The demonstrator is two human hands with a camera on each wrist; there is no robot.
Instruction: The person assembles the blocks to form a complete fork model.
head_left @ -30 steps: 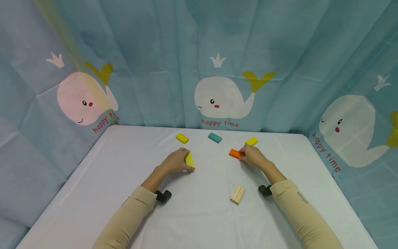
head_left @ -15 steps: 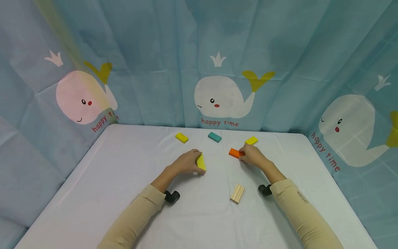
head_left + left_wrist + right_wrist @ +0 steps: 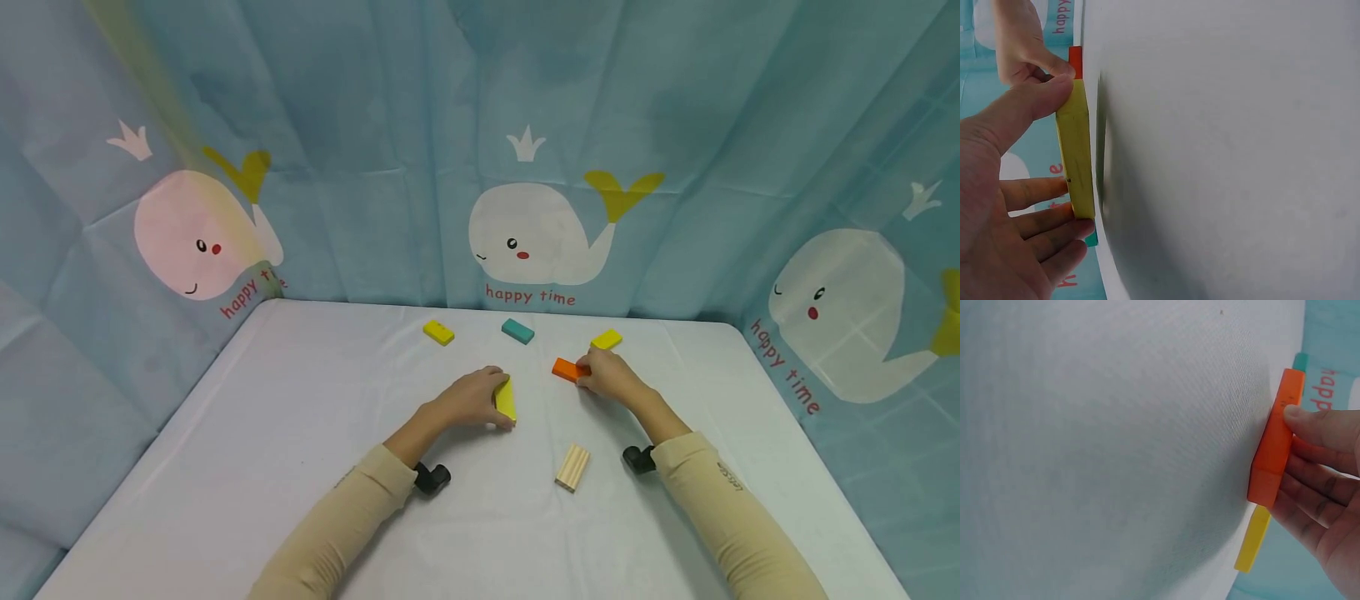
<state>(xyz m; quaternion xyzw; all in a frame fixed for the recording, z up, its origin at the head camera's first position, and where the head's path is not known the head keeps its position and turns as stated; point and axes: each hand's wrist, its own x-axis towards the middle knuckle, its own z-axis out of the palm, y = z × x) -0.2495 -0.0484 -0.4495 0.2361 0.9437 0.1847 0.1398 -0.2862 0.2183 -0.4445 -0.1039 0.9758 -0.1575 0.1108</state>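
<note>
Blue whale-print curtains (image 3: pixel 360 108) hang behind a white-draped table (image 3: pixel 217 467). Mid-table, the left hand (image 3: pixel 468 398) grips a yellow triangular block (image 3: pixel 506 402) between thumb and fingers; the right hand (image 3: pixel 611 375) pinches an orange rectangular block (image 3: pixel 566 369), partly hiding a yellow bar-shaped block (image 3: pixel 607 338). Near the far edge lie a teal rectangular block (image 3: pixel 517 331) and a second yellow bar (image 3: pixel 438 332); farther from it, a ribbed pale-wood block (image 3: pixel 572 467). Only the right wrist view shows the orange block's gripped end.

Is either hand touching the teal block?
No, the teal block lies by itself toward the far edge of the table, while the left hand holds a yellow block and the right hand grips the orange block.
</note>
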